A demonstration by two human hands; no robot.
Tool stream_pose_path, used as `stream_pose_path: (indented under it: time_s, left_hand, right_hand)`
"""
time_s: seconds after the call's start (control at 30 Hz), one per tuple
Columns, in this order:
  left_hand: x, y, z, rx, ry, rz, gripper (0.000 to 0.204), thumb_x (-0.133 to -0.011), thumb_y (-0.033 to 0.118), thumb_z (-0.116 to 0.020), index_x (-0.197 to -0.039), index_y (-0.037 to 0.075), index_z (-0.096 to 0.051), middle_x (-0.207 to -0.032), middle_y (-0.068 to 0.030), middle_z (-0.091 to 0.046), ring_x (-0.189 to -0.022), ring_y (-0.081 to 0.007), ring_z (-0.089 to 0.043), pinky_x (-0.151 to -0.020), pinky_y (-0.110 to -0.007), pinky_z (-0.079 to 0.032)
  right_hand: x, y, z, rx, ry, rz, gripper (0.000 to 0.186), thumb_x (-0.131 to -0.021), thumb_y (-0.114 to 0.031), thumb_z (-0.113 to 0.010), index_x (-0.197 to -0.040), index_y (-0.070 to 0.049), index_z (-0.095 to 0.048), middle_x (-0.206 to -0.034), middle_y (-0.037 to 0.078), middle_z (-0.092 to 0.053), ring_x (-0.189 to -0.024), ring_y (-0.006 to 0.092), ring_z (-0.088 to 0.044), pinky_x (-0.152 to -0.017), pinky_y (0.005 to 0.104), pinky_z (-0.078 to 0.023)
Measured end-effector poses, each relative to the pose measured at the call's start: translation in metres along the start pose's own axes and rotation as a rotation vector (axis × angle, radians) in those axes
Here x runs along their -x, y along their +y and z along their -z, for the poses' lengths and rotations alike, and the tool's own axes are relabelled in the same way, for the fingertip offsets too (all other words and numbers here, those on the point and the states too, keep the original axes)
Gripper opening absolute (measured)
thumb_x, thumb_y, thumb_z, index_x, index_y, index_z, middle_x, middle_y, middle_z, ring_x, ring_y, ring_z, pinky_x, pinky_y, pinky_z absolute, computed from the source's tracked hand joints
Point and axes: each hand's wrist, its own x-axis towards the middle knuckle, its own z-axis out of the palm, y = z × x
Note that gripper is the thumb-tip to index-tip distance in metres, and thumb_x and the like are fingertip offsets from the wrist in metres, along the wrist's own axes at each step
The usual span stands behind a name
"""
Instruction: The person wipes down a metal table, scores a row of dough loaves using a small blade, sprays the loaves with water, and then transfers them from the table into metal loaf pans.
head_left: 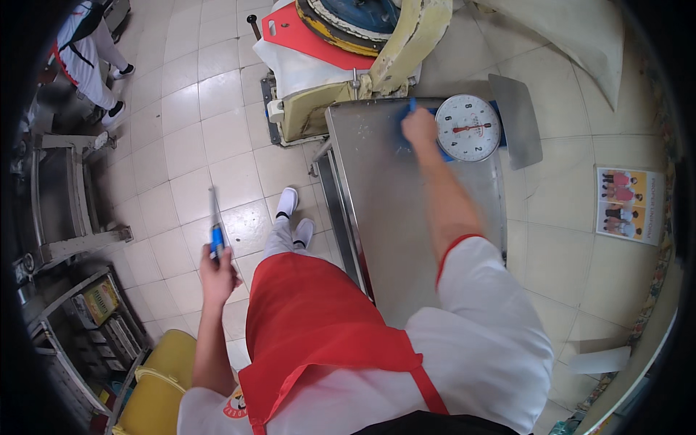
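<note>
My left hand (219,275) is closed round the blue and black handle of a knife (217,230), held over the floor with its thin blade pointing away from me. Stretched out over the far part of the metal table (395,268), my right hand (420,127) is closed on a blue thing (412,105). A bit of it sticks out beyond the fist, and more blue shows blurred at its left; its kind I cannot make out. Just right of that hand stands a round white dial scale (467,127) with a red needle and a blue body.
A cream-coloured machine (319,109) with a red board (308,40) stands beyond the table. Behind the scale is a grey metal plate (517,119). At left are a metal rack (80,246), a shelf (90,341) and yellow bins (156,384). Another person (90,51) stands far left.
</note>
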Motion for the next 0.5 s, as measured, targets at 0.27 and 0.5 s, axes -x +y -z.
stream_pose_path:
  time_s: [0.27,0.5]
  left_hand:
    - [0.024,0.021,0.064,0.174,0.317,-0.186,0.036,-0.109,0.037,-0.064,-0.115,0.007,-0.046,-0.059,-0.0042,-0.054,-0.043,-0.0176,-0.059,-0.039,-0.032,-0.046]
    - [-0.001,0.027,0.079,0.256,0.210,-0.173,0.044,-0.109,0.045,-0.062,-0.123,0.006,-0.046,-0.063,-0.0068,-0.058,-0.043,-0.0190,-0.060,-0.038,-0.032,-0.049]
  right_hand:
    - [0.163,-0.124,-0.116,-0.500,-0.198,0.333,0.028,-0.100,-0.029,-0.066,-0.115,-0.006,-0.074,-0.106,0.025,-0.075,-0.100,0.0444,-0.073,-0.086,0.0544,-0.056]
    - [0.092,-0.004,-0.036,-0.202,0.234,-0.205,0.033,-0.098,-0.026,-0.070,-0.116,0.002,-0.072,-0.108,0.026,-0.077,-0.100,0.0436,-0.075,-0.087,0.0544,-0.058]
